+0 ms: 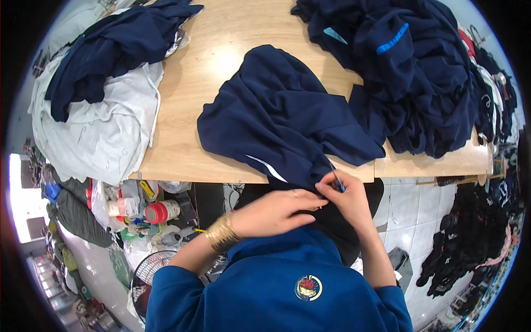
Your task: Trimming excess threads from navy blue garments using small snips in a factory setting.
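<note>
A navy garment (276, 105) lies crumpled at the table's front edge, a white strip (266, 168) along its near side. Its lowest part drops over the edge toward my hands. My right hand (345, 199) is closed around a small pointed tool with a blue handle (339, 185), its dark tip against the cloth; the fingers hide the rest of it. From the left, my left hand (276, 213) reaches to the garment's hanging edge. Its fingertips pinch there beside my right fingertips, though the dark cloth between them is partly hidden.
A large heap of navy garments (415, 83) covers the table's right side. On the left, white cloth (94, 124) lies under another navy garment (119, 47). Below the table are a red-lidded container (157, 212) and a wire basket (152, 268). Dark clothes (462, 238) hang at the right.
</note>
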Motion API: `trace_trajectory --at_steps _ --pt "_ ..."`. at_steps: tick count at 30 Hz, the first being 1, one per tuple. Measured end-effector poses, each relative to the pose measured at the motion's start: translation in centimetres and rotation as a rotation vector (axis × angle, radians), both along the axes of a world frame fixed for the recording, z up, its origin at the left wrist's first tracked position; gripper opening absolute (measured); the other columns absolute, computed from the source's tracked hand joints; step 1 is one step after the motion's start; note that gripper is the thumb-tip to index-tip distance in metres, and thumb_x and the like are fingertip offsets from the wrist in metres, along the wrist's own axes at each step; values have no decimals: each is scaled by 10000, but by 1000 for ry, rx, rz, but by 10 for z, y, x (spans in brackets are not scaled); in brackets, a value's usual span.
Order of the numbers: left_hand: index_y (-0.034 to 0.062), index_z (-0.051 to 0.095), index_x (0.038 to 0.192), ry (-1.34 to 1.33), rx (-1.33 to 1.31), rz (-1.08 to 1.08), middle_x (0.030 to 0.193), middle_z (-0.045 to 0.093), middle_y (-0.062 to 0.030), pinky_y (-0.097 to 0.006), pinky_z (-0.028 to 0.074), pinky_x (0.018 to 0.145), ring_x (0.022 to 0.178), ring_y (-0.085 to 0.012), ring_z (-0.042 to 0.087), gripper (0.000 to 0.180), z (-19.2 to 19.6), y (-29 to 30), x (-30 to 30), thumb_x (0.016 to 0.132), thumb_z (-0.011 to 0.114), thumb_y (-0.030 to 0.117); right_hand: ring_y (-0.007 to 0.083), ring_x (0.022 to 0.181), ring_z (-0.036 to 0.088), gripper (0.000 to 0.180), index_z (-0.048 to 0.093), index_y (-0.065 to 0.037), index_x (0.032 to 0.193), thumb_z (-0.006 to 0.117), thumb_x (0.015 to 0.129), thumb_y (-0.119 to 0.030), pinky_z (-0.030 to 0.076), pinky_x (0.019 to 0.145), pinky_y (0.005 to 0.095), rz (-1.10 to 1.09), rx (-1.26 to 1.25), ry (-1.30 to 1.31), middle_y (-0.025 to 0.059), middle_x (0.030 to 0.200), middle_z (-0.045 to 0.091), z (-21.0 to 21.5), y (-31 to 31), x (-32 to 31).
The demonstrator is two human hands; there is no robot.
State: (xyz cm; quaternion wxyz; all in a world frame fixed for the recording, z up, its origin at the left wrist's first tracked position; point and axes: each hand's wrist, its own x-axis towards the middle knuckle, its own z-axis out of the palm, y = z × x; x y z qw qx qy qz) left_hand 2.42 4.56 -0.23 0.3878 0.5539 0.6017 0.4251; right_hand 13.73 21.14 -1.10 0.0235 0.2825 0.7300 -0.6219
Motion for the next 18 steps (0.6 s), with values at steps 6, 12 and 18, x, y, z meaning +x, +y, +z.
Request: trace_trajectory --at_steps 6,12,18 --pt "1 570 1095 447 61 982 1029 601 -111 -273 469 788 911 -154 581 332 -42 -58 -152 838 616 207 33 698 466 90 606 -16 878 592 790 0 362 670 175 -143 -49 152 -29 774 561 13 9 16" --pt "-34 564 1047 209 -278 891 904 616 -147 -300 464 755 828 -204 596 479 -94 -63 -174 726 718 287 10 612 421 116 618 -51 872 515 861 3 304 541 162 -412 362 398 -22 815 573 52 38 5" --pt "23 561 976 -358 45 1000 869 634 -51 -223 462 683 773 -110 606 272 -30 -66 -163 770 667 165 14 594 437 98 599 -37 885 514 867 8 330 511 161 -694 200 656 -16 823 564 66 86 19"
